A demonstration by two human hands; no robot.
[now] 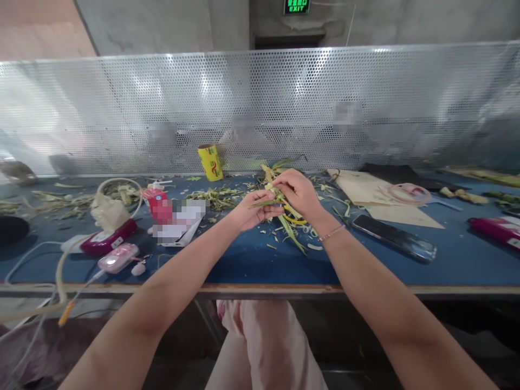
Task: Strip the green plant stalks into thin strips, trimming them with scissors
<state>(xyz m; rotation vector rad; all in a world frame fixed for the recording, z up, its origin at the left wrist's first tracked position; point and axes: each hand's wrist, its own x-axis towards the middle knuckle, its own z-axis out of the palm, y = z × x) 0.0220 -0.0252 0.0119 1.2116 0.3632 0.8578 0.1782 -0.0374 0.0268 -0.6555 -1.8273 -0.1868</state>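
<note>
Over the blue tabletop, both hands close on a leafy green plant stalk with a pale upper part. My left hand holds it from the left, fingers curled under it. From the right, the bent fingers and thumb of my right hand pinch the pale part. A long narrow leaf hangs down below the hands. Just under my right hand shows a yellow curved thing, partly covered, whose kind I cannot make out. Plant scraps and small cut rings lie around it.
Trimmings and a yellow roll lie behind. On the left are a pink device, cables and a purple case. A phone and brown paper are on the right. A perforated metal screen borders the back.
</note>
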